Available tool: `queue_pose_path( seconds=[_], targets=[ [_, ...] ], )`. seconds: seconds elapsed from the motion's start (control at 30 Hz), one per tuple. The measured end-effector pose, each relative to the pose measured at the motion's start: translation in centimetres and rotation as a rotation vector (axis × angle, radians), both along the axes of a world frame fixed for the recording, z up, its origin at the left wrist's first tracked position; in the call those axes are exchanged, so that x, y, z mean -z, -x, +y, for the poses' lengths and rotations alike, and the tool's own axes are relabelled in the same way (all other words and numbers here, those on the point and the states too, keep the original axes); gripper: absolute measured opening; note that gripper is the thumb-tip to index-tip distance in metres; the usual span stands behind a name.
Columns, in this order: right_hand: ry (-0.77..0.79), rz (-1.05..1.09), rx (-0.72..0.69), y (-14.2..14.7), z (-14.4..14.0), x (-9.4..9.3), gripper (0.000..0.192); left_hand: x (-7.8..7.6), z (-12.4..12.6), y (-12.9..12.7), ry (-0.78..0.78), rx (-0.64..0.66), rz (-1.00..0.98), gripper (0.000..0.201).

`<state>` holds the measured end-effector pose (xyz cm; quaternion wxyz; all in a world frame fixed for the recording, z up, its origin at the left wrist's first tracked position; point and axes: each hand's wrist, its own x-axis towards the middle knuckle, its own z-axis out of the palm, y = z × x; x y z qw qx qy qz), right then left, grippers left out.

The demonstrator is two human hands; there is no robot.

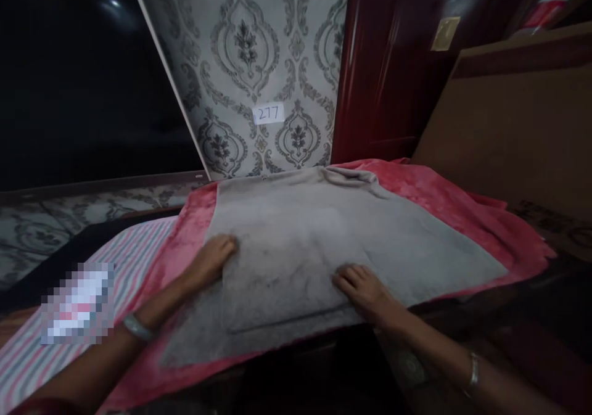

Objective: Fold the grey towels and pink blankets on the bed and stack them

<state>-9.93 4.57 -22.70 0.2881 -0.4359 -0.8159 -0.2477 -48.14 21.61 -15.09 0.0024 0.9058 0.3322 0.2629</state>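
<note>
two hands flat on a grey towel

on the far left lies a striped pink and grey cloth (134, 248), and part of it is blurred out. next to it is a soft pink fuzzy blanket (462, 208) spread over the surface.

on top of the blanket sits a big grey fluffy towel (416, 242). a smaller folded grey piece (282, 279) lies on the near part of it.

the left hand (210, 258) rests on the left edge of the folded piece. its fingers curl over that edge, but i cannot tell if they pinch it. there is a bangle on that wrist.

the right hand (365, 288) lies open and flat on the right side of the folded piece, fingers spread a little, holding nothing. that wrist has a bangle too.

behind the towel is a grey patterned wall with a small white label (269, 114) that reads 277. to the right stands a dark red shiny door (383, 82), and then a big brown cardboard box (513, 131).
</note>
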Motion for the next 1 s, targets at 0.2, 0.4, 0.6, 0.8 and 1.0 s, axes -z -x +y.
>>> queue_pose_path(
  seconds=[0.2,0.4,0.6,0.8,1.0],
  targets=[
    [0.207,0.054,-0.027,0.3,-1.4,1.1,0.053,4.2,-2.4,1.4,0.136,-0.135,-0.019,0.036],
    [0.346,0.331,-0.089,-2.7,-1.9,0.2,0.035,2.8,-3.9,0.6,0.848,-0.509,-0.476,0.041],
    [0.676,0.753,0.473,-6.7,4.2,-0.4,0.041,1.8,-5.1,0.0,1.336,-0.437,-0.966,0.037],
    [0.931,0.76,0.581,-5.5,9.9,-2.8,0.043,1.0,-4.6,-1.5,1.383,-0.489,-1.087,0.057],
    [0.93,0.847,0.538,-4.6,11.8,-2.4,0.063,3.1,-4.1,-2.4,1.052,-0.428,-0.926,0.108]
  ],
)
